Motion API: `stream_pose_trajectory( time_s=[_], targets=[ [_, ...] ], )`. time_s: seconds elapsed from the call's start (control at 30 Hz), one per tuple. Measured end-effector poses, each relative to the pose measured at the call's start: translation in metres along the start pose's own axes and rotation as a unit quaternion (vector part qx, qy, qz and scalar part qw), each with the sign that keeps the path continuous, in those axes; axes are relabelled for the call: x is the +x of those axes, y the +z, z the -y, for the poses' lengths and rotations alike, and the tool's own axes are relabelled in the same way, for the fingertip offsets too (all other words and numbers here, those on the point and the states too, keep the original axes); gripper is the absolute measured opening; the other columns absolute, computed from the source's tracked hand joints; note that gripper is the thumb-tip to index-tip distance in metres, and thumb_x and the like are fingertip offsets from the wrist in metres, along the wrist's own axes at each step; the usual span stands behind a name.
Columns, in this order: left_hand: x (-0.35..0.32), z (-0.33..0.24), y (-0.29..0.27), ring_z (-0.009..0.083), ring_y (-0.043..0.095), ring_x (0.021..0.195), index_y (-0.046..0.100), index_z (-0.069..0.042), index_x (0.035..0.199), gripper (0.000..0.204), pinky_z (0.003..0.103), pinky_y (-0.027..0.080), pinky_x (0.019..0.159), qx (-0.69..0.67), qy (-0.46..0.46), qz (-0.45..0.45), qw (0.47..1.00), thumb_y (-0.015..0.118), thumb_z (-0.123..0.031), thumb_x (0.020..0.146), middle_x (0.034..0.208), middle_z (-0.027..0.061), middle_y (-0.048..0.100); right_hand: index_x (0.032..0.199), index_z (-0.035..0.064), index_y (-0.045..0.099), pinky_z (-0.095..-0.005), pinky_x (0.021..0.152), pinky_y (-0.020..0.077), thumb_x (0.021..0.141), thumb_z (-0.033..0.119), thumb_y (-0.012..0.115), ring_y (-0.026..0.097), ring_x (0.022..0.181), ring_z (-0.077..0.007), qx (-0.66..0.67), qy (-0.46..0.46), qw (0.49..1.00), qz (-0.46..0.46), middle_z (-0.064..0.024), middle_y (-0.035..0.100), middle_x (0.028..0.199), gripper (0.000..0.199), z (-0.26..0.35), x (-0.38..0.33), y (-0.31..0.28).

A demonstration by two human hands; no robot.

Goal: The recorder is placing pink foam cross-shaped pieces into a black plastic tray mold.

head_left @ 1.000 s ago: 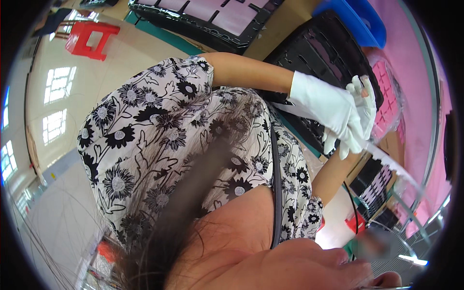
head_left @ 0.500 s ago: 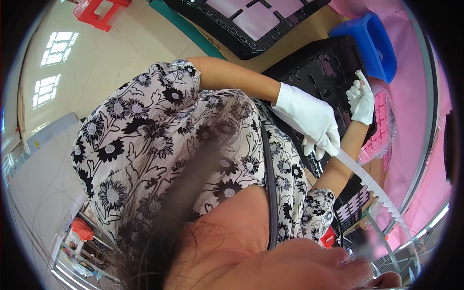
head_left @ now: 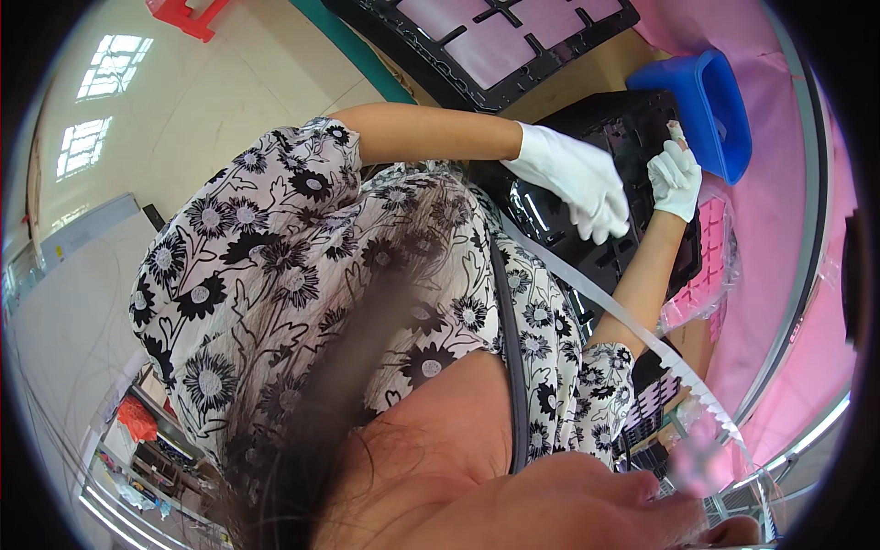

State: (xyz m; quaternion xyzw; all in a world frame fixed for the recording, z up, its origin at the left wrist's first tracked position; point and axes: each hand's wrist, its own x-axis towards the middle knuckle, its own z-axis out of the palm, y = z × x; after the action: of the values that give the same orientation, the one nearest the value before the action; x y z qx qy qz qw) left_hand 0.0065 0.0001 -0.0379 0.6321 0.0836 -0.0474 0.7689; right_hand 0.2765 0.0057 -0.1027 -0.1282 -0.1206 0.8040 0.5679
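Two-handed over black tray, with loosely drooping left hand and, at seven o'clock from blue bin, finger-curled right hand. Cannot tell, for either grip, whether pinching anything.

Each hand wears a white glove, and the short-sleeved white top bears black flowers.

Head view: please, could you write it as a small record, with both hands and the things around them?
Left hand: white glove, fingers slightly bent, over the black panel; contact unclear
Right hand: white glove, fingers curled, one extended; grip unclear
Black panel: behind both hands in the view, glossy in places
Blue bin: beside the black panel, near the right hand
Pink piece: in clear plastic, beside the black panel
Red stool: upper left, partly out of view
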Motion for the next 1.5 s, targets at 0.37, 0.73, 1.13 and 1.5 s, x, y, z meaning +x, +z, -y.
stream_pose_trajectory(
  time_s=[0.37,0.73,1.13,1.5],
  targets=[
    [0.019,-0.007,-0.050,0.0259,0.045,0.121,0.041,0.002,0.127,0.047,0.036,0.037,0.101,-0.226,0.202,-0.259,0.917,0.042,-0.033,0.095,0.128,0.0192,0.048,0.107,-0.0070,0.052,-0.0219,0.037,0.0319,0.094,0.010,0.037,0.036,0.031,-0.0076,-0.029,-0.034,0.993,0.109,0.0020,0.041,0.047,0.026,-0.043,0.001,0.040],
    [0.013,-0.012,-0.056,0.0237,0.048,0.118,0.033,0.009,0.130,0.067,0.035,0.033,0.103,-0.237,0.204,-0.226,0.923,0.043,-0.045,0.092,0.122,0.0182,0.053,0.107,-0.0038,0.048,-0.0224,0.034,0.0289,0.093,0.009,0.042,0.035,0.029,-0.0073,-0.084,-0.004,0.994,0.069,0.0032,0.039,0.047,0.020,-0.052,0.013,0.047],
    [0.019,-0.010,-0.061,0.0225,0.052,0.112,0.038,0.009,0.126,0.066,0.032,0.036,0.101,-0.236,0.202,-0.257,0.915,0.048,-0.046,0.090,0.116,0.0191,0.057,0.107,-0.0019,0.050,-0.0212,0.036,0.0249,0.093,0.013,0.044,0.032,0.029,-0.0054,-0.162,-0.024,0.987,0.005,0.0053,0.036,0.047,0.021,-0.053,0.009,0.051],
    [0.021,-0.009,-0.069,0.0246,0.057,0.105,0.039,0.009,0.123,0.059,0.030,0.042,0.095,-0.252,0.202,-0.269,0.907,0.048,-0.040,0.092,0.113,0.0215,0.057,0.110,-0.0040,0.053,-0.0213,0.040,0.0242,0.092,0.014,0.045,0.030,0.033,-0.0050,-0.169,-0.049,0.984,-0.019,0.0051,0.035,0.051,0.026,-0.054,0.011,0.044]
  ],
)
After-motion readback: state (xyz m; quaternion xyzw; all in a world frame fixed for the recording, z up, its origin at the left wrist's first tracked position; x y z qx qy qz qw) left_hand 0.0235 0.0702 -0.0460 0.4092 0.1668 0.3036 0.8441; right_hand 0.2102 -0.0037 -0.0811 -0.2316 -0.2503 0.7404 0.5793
